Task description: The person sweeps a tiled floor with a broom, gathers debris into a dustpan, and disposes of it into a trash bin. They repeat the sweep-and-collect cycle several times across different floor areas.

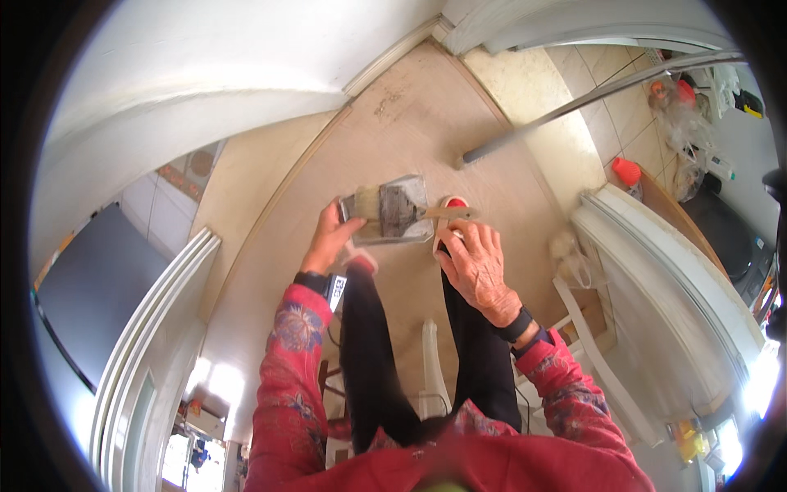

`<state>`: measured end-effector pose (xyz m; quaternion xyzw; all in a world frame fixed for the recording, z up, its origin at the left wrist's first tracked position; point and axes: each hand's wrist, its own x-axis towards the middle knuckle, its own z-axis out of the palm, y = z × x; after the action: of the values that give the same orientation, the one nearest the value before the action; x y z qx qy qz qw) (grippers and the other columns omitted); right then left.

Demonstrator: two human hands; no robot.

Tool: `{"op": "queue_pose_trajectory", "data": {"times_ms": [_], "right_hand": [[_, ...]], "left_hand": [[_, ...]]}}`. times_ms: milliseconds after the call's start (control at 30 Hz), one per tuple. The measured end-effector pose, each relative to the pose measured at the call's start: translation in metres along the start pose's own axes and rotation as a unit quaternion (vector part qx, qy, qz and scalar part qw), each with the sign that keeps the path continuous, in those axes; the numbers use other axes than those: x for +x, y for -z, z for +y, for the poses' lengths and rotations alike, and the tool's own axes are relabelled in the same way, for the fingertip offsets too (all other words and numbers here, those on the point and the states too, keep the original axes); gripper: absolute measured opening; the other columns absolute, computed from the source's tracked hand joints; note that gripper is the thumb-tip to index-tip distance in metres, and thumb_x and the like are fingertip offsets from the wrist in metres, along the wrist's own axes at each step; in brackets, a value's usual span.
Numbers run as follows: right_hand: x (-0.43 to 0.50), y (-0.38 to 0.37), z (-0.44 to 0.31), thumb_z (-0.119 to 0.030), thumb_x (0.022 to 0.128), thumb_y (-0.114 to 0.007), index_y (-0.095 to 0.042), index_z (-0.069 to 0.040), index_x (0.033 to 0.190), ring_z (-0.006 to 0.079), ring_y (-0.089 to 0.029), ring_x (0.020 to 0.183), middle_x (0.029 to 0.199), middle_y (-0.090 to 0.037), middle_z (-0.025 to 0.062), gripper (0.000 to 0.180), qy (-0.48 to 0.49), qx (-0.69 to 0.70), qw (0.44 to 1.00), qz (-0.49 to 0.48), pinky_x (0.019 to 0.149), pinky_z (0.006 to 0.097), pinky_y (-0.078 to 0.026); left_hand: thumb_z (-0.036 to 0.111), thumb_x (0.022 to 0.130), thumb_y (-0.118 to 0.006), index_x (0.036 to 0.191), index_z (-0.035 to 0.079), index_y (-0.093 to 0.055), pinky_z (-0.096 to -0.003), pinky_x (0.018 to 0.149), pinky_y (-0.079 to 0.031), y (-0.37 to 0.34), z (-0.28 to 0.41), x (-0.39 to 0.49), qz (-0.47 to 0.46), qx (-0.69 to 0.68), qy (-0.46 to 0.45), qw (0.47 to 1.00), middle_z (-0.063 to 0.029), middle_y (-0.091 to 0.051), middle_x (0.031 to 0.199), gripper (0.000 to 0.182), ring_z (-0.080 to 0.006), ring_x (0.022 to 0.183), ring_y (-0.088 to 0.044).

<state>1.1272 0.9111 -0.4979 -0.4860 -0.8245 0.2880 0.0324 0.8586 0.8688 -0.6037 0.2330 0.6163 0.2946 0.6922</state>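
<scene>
My left hand (332,237) holds the left edge of a shallow clear plastic tray (421,230) above the floor. Across the tray lies a wide flat paintbrush (398,211) with pale bristles, its ferrule coated in grey residue and its wooden handle pointing right. Just below the handle's end is my right hand (473,261), fingers curled; whether they touch the handle or grip something small is hidden. A shoe with a red inside shows behind the tray.
A grey metal pole (553,115) slants over the floor at the upper right. White door frames (154,363) stand at both sides. A plastic bag (575,261) lies right of my feet, near a white strip (605,369). White chair parts (430,350) show between my legs.
</scene>
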Motion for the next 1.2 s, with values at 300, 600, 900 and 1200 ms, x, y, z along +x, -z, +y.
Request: {"op": "queue_pose_trajectory", "data": {"times_ms": [300,600,900,1200], "right_hand": [[0.048,-0.077,0.087,-0.012,0.077,-0.061,-0.049,-0.003,0.106,0.0333,-0.058,0.082,0.088,-0.055,0.0167,0.032,0.045,0.048,0.991,-0.119,0.069,0.0414,-0.048],[0.129,-0.125,0.187,-0.017,0.083,-0.057,-0.053,-0.004,0.101,0.0245,-0.051,0.056,0.070,-0.053,0.0122,0.023,0.094,-0.308,0.938,0.126,0.049,0.0367,-0.042],[0.276,-0.189,0.250,-0.028,0.087,-0.051,-0.055,-0.013,0.086,0.0321,-0.059,0.063,0.064,-0.056,0.0114,0.015,-0.147,-0.136,0.971,0.130,0.055,0.0433,-0.049],[0.207,-0.247,0.151,-0.020,0.085,-0.052,-0.055,-0.005,0.095,0.0235,-0.049,0.045,0.055,-0.047,0.0055,0.018,0.010,-0.146,0.985,0.088,0.039,0.0374,-0.037]], "left_hand": [[0.005,0.084,-0.058,0.113,0.000,-0.053,-0.0278,0.088,-0.043,0.026,-0.090,0.063,0.074,-0.093,0.021,0.993,-0.0042,-0.060,0.105,0.030,-0.0120,0.097,-0.054],[0.008,0.086,-0.057,0.115,0.000,-0.050,-0.0271,0.075,-0.047,0.057,-0.164,0.131,0.235,-0.082,0.036,0.968,-0.0090,-0.059,0.106,0.032,-0.0156,0.091,-0.056],[0.010,0.078,-0.063,0.114,-0.001,-0.048,-0.0307,0.054,-0.051,0.042,-0.209,0.205,0.370,-0.066,0.079,0.923,-0.0138,-0.059,0.102,0.040,-0.0200,0.079,-0.060],[0.012,0.074,-0.069,0.099,-0.008,-0.055,-0.0323,0.044,-0.048,0.030,-0.208,0.242,0.386,-0.020,0.105,0.916,-0.0159,-0.061,0.089,0.034,-0.0209,0.065,-0.060]]}}
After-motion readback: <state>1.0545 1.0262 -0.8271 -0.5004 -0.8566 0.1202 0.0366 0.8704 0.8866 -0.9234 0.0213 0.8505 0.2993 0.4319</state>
